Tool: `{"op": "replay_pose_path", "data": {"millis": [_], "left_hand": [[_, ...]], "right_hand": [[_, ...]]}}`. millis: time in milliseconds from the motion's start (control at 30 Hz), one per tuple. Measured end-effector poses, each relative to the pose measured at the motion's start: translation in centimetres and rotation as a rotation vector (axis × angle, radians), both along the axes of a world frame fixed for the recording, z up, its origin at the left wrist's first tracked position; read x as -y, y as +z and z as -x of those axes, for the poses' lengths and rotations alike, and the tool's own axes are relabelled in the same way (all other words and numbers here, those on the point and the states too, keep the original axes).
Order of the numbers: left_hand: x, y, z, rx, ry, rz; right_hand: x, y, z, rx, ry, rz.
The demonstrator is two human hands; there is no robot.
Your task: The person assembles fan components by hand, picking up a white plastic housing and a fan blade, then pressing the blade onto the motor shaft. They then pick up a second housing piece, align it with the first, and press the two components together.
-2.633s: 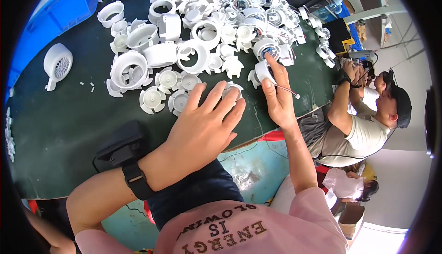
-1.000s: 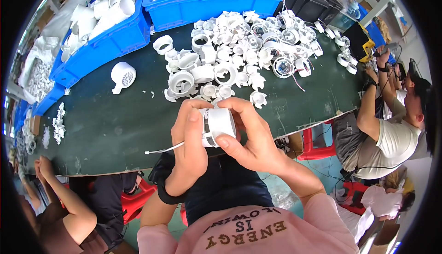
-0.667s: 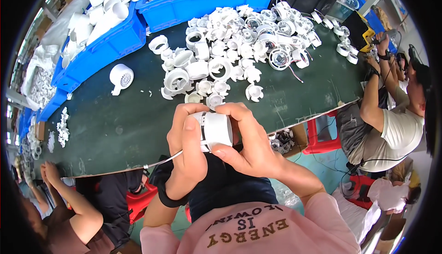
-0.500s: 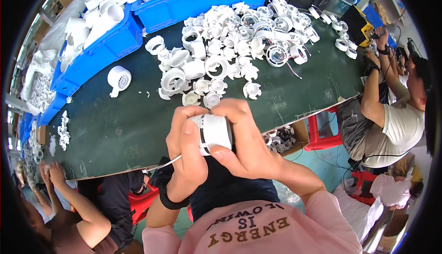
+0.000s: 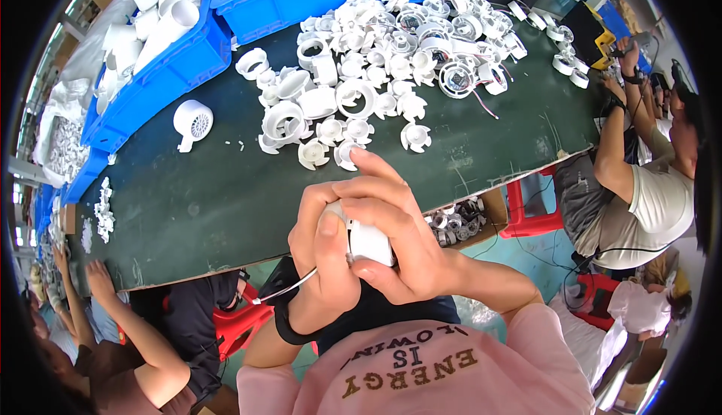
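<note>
A white round plastic housing (image 5: 371,244) is gripped between my two hands, in front of the table's near edge. My left hand (image 5: 325,246) is closed around its left end, thumb pressed along it. My right hand (image 5: 410,246) wraps the other side, with the thumb below and fingers over the top; one fingertip points up and away. A thin pale cable (image 5: 289,288) hangs out to the left by my left wrist. A dark gap shows across the housing between my hands. My fingers cover much of it.
Several white fan wheels and rings (image 5: 331,99) lie piled on the green table (image 5: 241,212), some motor parts with wires (image 5: 459,80) among them. A vented white housing (image 5: 194,123) lies left. Blue bins (image 5: 154,76) line the back. Co-workers' arms (image 5: 143,332) show at both sides.
Both hands have moved slightly right and turned the housing, so less of its banded left part shows. My right fingers have shifted further over it, and the cable swung right.
</note>
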State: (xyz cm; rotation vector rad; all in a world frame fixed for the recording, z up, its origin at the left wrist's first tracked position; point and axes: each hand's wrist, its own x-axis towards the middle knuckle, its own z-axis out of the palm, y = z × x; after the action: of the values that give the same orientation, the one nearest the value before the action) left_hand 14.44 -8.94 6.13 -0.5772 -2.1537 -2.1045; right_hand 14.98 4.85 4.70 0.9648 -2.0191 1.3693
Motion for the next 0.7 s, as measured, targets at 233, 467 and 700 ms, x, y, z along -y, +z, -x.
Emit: {"op": "replay_pose_path", "data": {"millis": [233,467,700], "left_hand": [[-0.2,-0.6,-0.2,-0.082,-0.023,0.023],[1.4,-1.4,4.5,0.574,0.152,-0.239],[4.9,2.7,6.8,-0.020,-0.337,0.390]], "right_hand": [[0.4,-1.0,-0.1,0.084,0.055,0.086],[0.6,-0.7,1.9,0.285,-0.243,-0.156],[0.8,-0.5,5.2,0.463,-0.242,0.238]]}}
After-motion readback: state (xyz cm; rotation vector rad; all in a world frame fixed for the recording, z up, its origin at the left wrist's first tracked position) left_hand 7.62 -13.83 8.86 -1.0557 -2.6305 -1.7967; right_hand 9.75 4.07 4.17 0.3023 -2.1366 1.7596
